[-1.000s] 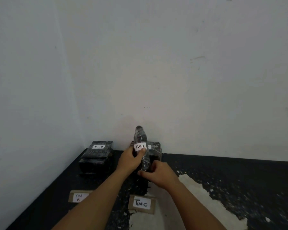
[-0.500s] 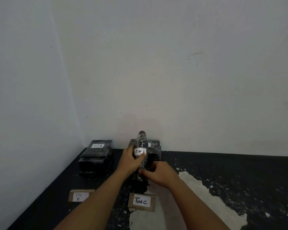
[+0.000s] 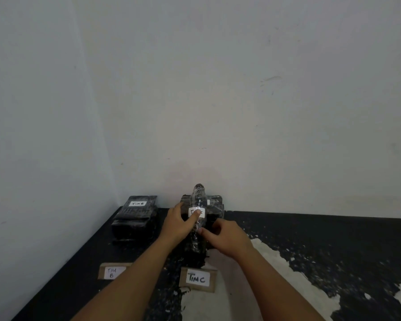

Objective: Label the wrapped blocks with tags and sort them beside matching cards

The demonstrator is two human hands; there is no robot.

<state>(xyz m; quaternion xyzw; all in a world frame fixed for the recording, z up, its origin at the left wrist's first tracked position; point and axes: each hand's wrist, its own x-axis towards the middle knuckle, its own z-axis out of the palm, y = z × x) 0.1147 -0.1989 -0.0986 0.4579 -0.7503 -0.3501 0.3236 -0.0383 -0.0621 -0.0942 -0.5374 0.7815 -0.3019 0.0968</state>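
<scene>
A narrow plastic-wrapped block (image 3: 199,200) with a white tag reading "TIM C" leans on a stack of dark wrapped blocks (image 3: 215,206) against the back wall. My left hand (image 3: 180,224) grips its left side, thumb pressed on the tag. My right hand (image 3: 227,237) pinches its lower end. A cardboard card marked "TIM C" (image 3: 197,279) lies in front of this stack. To the left stands another wrapped stack tagged "TIM B" (image 3: 134,216), with a card marked "TIM B" (image 3: 111,272) in front of it, partly hidden by my left forearm.
The black tabletop (image 3: 333,242) has large worn white patches on its right half. White walls close off the back and the left side, forming a corner behind the "TIM B" stack.
The wrapped block has been lowered and tilted back onto the "TIM C" stack. My left thumb has slid over its tag. Both hands stayed on it.
</scene>
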